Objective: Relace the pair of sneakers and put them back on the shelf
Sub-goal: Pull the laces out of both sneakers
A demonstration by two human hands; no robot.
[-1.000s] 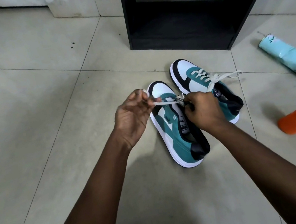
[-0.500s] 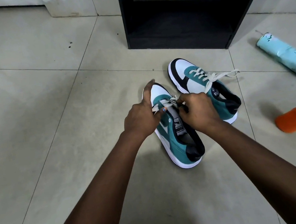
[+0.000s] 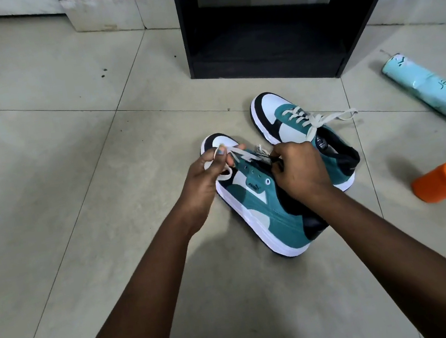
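Mid-frame on the floor, you were lacing the near sneaker (image 3: pixel 263 209). Left hand (image 3: pixel 206 180) pinched the lace (image 3: pixel 238 153) over the toe; right hand (image 3: pixel 300 168) curled at the eyelets, apparently gripping the other end. The far sneaker (image 3: pixel 290 123) looked laced, untied. Next likely: thread remaining eyelets, then shelf (image 3: pixel 263 45), top centre.

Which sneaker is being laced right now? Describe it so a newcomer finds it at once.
Start at the black shelf unit. Two teal sneakers lie before it on the floor tiles. It is the nearer sneaker, under both hands, eyelets mostly empty; the farther sneaker is already laced.
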